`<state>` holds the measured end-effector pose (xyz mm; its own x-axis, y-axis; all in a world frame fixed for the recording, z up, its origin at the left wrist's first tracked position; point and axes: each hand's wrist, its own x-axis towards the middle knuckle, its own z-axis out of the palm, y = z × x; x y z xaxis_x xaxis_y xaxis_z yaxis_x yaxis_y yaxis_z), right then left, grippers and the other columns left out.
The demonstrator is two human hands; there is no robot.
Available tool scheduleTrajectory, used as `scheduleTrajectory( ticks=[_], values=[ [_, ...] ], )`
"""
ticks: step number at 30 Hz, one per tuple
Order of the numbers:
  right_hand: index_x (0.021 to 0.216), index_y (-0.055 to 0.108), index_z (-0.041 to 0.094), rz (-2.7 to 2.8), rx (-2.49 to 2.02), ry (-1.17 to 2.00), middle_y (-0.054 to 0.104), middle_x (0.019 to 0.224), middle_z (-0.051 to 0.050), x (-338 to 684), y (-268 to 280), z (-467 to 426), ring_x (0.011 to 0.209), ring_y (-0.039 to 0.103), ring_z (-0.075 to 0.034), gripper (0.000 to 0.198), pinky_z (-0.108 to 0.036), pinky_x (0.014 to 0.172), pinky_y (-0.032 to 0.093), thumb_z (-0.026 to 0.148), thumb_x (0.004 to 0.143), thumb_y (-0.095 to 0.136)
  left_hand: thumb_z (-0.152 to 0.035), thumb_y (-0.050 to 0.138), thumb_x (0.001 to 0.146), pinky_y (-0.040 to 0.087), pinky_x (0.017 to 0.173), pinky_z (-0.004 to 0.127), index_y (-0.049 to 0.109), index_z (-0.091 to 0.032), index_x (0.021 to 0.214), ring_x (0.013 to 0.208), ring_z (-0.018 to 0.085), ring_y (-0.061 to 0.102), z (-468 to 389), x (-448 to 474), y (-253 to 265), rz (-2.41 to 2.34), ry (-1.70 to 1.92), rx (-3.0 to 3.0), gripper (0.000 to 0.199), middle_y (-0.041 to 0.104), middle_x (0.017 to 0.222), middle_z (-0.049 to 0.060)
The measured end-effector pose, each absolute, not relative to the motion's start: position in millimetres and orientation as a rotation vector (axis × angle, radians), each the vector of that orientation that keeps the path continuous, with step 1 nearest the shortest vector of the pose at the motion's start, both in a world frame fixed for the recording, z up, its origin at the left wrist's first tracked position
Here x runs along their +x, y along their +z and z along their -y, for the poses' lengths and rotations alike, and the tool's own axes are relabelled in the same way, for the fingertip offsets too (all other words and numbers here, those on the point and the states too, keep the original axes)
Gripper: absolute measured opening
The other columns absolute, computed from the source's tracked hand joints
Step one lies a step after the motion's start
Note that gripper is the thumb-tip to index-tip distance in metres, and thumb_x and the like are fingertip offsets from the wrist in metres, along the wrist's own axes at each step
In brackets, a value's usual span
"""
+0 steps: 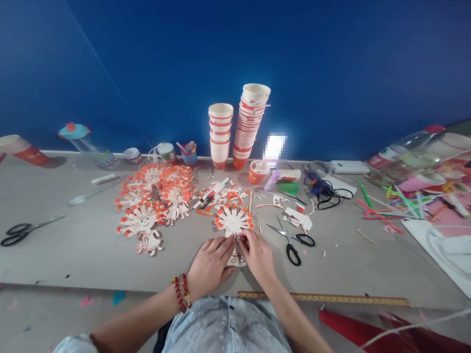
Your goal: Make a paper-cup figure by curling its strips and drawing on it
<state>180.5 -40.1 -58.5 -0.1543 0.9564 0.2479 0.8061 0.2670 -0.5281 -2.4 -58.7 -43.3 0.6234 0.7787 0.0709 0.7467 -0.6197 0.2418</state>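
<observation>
A white paper doll (233,221) with a fan of orange-tipped strips round its head lies flat on the table in front of me. My left hand (210,260) covers its left side, holding it with the fingers over the body and the thumb lower down. My right hand (258,256) is closed in a pinch on the doll, just below the head. The fingertips of both hands meet there, and whatever small piece lies between them is hidden. Black-handled scissors (293,239) rest with blades apart to the right of my right hand.
Similar finished-looking paper dolls (143,220) are heaped at left. Paper scraps (224,193) lie beyond my hands. Two tall paper cup stacks (220,137) stand by the blue wall. A glue gun (318,184) with its cord lies at right. More scissors (25,229) are far left.
</observation>
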Motion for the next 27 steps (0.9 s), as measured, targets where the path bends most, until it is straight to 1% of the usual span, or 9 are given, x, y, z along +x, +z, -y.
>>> scheduleTrajectory(
  ticks=[15,22,24,27],
  values=[
    [0.089,0.056,0.022,2.006,-1.58,0.431,0.066,0.08,-0.003,179.9,-53.7,38.1,0.074,0.061,-0.018,0.006,-0.026,0.068,0.042,0.023,0.091,0.051,-0.045,0.043,0.096,0.032,0.103,0.04,0.043,-0.017,0.141,0.126,0.026,0.042,56.6,-1.9,-40.8,-1.26,0.238,2.657,0.053,0.044,0.148,0.008],
    [0.087,0.058,0.021,2.013,-1.59,0.461,0.065,0.082,-0.004,180.4,-52.1,37.9,0.075,0.06,-0.018,0.009,-0.025,0.068,0.042,0.023,0.092,0.051,-0.043,0.045,0.095,0.033,0.102,0.04,0.041,-0.018,0.142,0.125,0.027,0.043,56.9,-0.5,-42.7,-1.267,0.233,2.681,0.054,0.041,0.15,0.007],
    [0.087,0.058,0.021,2.005,-1.592,0.47,0.064,0.082,-0.004,180.3,-51.4,38.2,0.075,0.06,-0.018,0.009,-0.025,0.068,0.042,0.023,0.092,0.051,-0.041,0.045,0.095,0.033,0.101,0.04,0.041,-0.018,0.143,0.125,0.027,0.043,56.6,-0.3,-42.4,-1.265,0.244,2.687,0.053,0.041,0.15,0.007],
    [0.087,0.059,0.021,2.0,-1.574,0.471,0.064,0.083,-0.004,180.6,-51.6,38.6,0.076,0.06,-0.018,0.011,-0.024,0.069,0.043,0.023,0.092,0.051,-0.031,0.042,0.096,0.035,0.1,0.04,0.043,-0.018,0.141,0.124,0.025,0.044,53.9,-2.3,-40.0,-1.258,0.263,2.675,0.047,0.044,0.148,0.006]
  ],
)
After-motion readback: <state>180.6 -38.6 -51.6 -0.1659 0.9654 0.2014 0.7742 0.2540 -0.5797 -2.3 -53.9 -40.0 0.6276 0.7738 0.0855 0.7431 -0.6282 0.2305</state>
